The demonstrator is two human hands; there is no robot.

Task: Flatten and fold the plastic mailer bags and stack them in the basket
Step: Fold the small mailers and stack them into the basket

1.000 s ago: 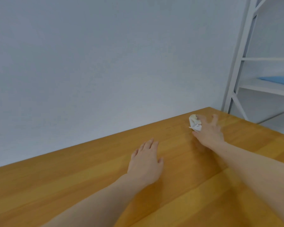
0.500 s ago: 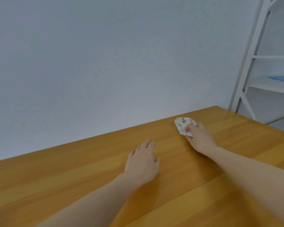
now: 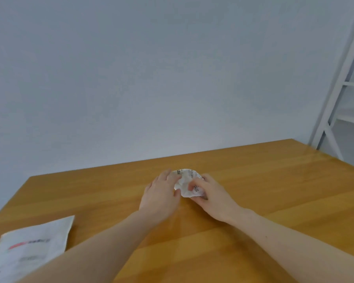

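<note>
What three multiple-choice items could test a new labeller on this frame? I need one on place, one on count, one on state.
1. Where does the flat mailer bag lie on the table?
A. near left corner
B. far right corner
C. between the hands

2. How many mailer bags show?
A. one
B. two
C. four

3. What state is the crumpled bag in?
A. neatly folded
B. spread flat
C. wadded up, held by both hands

Answers: 1 A, it sits at the lower left edge of the view. 2 B, one flat and one crumpled. 3 C, the left hand touches one side while the right hand has its grip on the other.
</note>
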